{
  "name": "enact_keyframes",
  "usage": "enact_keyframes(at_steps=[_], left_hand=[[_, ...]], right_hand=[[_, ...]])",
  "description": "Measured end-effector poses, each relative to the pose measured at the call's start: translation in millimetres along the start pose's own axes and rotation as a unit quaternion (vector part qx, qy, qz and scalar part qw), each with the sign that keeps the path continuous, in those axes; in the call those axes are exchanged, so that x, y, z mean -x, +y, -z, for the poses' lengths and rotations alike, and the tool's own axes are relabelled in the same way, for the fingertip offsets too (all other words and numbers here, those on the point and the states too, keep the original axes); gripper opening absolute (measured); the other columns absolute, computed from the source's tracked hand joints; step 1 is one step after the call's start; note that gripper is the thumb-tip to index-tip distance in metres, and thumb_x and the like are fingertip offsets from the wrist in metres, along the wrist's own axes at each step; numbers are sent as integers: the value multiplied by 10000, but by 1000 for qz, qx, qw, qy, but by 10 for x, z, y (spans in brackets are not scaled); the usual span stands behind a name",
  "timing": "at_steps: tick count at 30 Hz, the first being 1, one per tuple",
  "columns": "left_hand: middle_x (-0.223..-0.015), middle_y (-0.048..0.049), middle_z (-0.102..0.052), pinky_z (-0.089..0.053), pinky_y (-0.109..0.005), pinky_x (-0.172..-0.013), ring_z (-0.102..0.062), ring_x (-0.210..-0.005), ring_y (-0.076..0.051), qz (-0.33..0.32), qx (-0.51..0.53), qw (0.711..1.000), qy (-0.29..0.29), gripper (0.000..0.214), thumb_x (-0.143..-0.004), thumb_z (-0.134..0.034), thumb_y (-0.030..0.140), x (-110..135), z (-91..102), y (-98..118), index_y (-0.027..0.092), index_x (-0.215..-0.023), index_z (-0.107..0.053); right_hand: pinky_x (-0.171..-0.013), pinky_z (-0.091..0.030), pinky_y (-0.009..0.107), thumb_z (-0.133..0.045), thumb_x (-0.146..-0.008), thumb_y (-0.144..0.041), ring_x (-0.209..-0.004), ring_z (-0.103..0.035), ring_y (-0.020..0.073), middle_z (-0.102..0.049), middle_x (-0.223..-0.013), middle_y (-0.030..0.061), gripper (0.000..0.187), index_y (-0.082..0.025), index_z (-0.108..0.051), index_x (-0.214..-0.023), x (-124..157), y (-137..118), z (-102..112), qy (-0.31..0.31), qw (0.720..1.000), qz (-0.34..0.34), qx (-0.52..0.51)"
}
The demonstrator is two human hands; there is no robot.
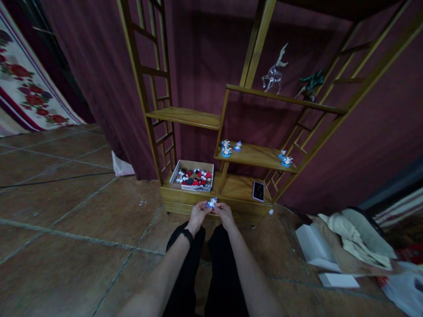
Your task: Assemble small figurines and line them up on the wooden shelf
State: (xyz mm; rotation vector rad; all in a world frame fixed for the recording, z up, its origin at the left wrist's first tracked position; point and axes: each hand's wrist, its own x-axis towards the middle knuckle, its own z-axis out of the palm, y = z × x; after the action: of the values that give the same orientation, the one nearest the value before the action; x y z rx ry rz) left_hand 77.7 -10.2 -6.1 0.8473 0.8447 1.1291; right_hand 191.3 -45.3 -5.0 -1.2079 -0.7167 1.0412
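Note:
Between my two hands, in front of the low wooden base, is a small purple-and-white figurine (212, 202). My left hand (199, 212) pinches it from the left, and my right hand (224, 212) grips its right side. Just beyond, on the bottom shelf, sits an open cardboard box (197, 188) filled with several small red, white and dark figurines (194, 177). On the shelf above to the right stand several similar figurines: a purple one (238, 146) and blue-based ones (226, 151) at the left end, more blue-based ones (287, 161) at the right end.
A phone (258, 191) lies on the bottom shelf. Higher up stand a clear glass deer (273, 78) and a dark green statuette (310, 84). White boxes (317, 246) and cloth (357, 240) lie on the floor at right. A black cable (59, 179) crosses the tiles at left.

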Motion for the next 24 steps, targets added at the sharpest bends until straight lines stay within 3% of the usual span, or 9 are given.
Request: enact_keyframes(at_steps=[10, 16, 24], left_hand=[[-669, 1, -649, -460, -281, -694, -613, -631, -126, -25, -4, 1000, 7, 457, -423, -798, 121, 7, 3, -18, 150, -805, -548], [-679, 10, -644, -447, -262, -682, -599, -628, -114, -41, 0, 999, 16, 468, -439, -787, 126, 34, 3, 10, 154, -844, -554], [-771, -48, -685, -434, -282, -743, -616, -718, -143, -5, 34, 999, -17, 483, -451, -792, 136, 25, 13, 52, 131, -903, -624]], right_hand=[[-675, -493, 296, -730, -522, -375, -674, -611, 142, -660, -751, 12, 302, -177, -635, -729, 16, -28, -26, 15, 998, -21, -48], [-628, -476, 278, -731, -516, -403, -617, -593, 130, -658, -702, 12, 356, -172, -652, -774, 21, -50, -28, 3, 998, -57, -25], [-594, -469, 240, -732, -526, -389, -602, -568, 107, -643, -689, -7, 324, -180, -641, -756, 8, -22, 3, 2, 999, -24, -30]])
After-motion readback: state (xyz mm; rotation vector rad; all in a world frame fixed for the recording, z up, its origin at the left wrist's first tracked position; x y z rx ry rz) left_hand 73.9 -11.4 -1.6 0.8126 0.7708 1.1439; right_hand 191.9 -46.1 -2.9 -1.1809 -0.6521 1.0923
